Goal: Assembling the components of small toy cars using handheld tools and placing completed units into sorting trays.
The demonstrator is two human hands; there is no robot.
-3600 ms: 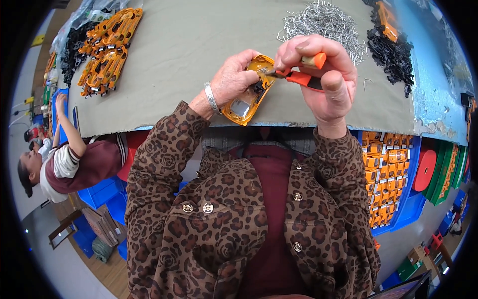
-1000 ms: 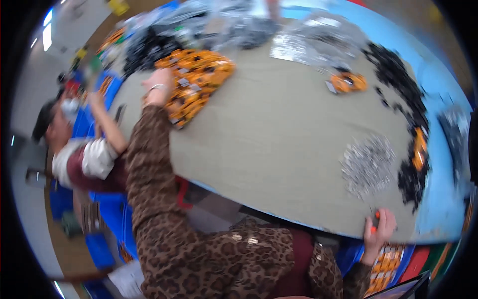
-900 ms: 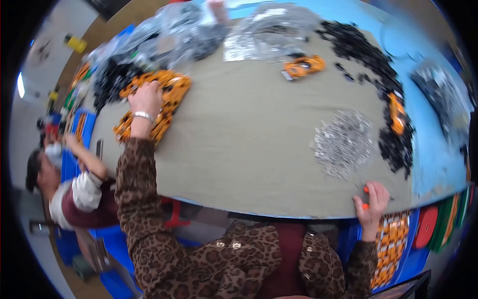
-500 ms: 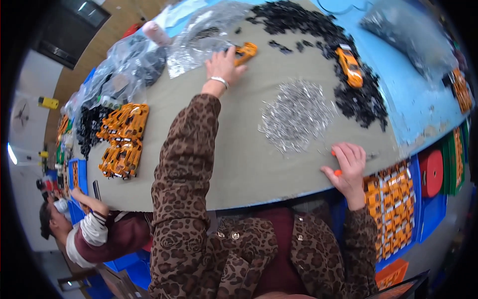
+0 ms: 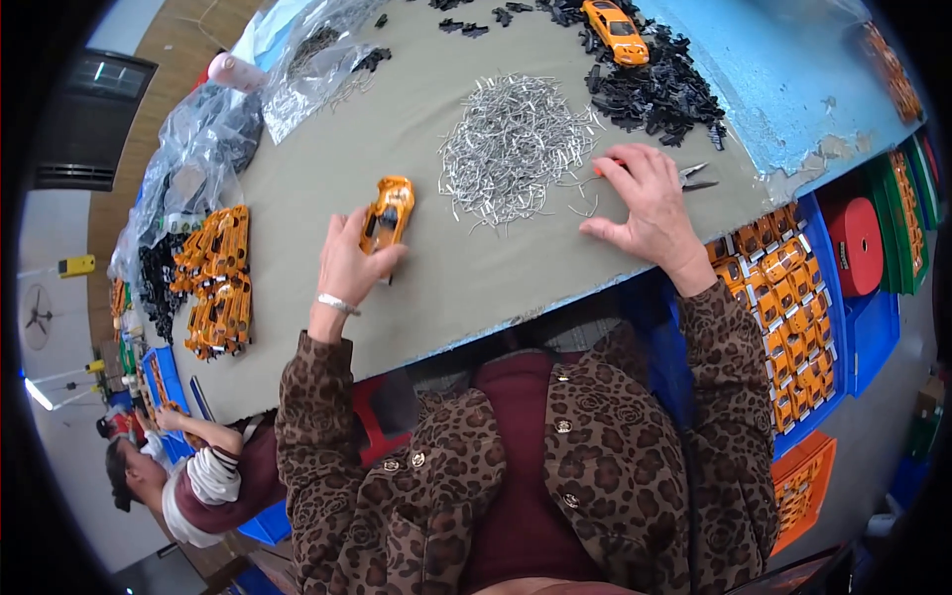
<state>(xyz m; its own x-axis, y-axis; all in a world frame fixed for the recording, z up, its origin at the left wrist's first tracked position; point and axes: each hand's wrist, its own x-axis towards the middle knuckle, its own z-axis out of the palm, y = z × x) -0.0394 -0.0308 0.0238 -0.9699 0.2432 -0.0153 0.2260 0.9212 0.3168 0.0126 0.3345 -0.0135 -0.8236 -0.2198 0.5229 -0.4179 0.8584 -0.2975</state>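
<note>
One orange car shell (image 5: 393, 194) is held in the left hand's (image 5: 352, 263) grip over the bench (image 5: 476, 283), its work seemingly unfinished, while stacked shells (image 5: 216, 307) at left may be done (this cannot be confirmed). It looks glossy and dark-centred; whether the pliers (image 5: 698, 177) are gripped by the right hand (image 5: 650, 210) cannot be told.

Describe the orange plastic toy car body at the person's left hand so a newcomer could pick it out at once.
On the grey-green cloth-covered table, look between the heap of bent silver metal pins and the stacked orange toy car bodies. There, the person's left hand holds the orange plastic toy car body. Unlike the stacked ones, it is single and handheld.
</note>
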